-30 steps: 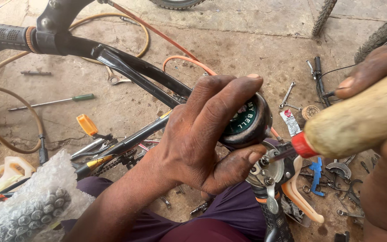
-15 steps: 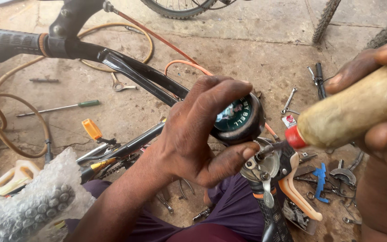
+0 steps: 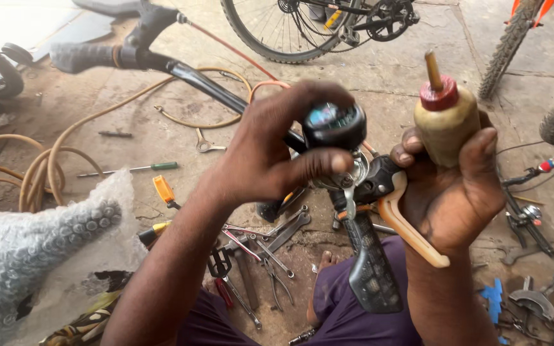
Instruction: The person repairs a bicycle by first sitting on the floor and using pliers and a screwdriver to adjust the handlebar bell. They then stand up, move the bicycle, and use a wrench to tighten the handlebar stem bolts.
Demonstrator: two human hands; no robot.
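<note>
My left hand [image 3: 270,150] grips a round black bicycle bell [image 3: 335,123] mounted on a black handlebar [image 3: 206,82]. The thumb presses along the bell's underside. My right hand [image 3: 453,186] holds a tan squeeze bottle [image 3: 445,125] upright, its red cap and nozzle pointing up. The same hand rests against the brake lever [image 3: 405,227], which is tan with a black body. A black handlebar grip [image 3: 372,272] hangs below the bell, above my purple-clad lap.
Pliers, spanners and screwdrivers [image 3: 258,250] lie on the concrete floor. A green-handled screwdriver [image 3: 133,168] lies to the left by coiled tan hoses [image 3: 40,166]. Bubble wrap [image 3: 27,250] covers something at bottom left. Bicycle wheels [image 3: 277,32] stand behind, more tools [image 3: 533,301] at right.
The right hand has swung the bottle from lying sideways, nozzle at the bell mechanism, to upright and away. The view has pulled back and the left hand has shifted on the bell.
</note>
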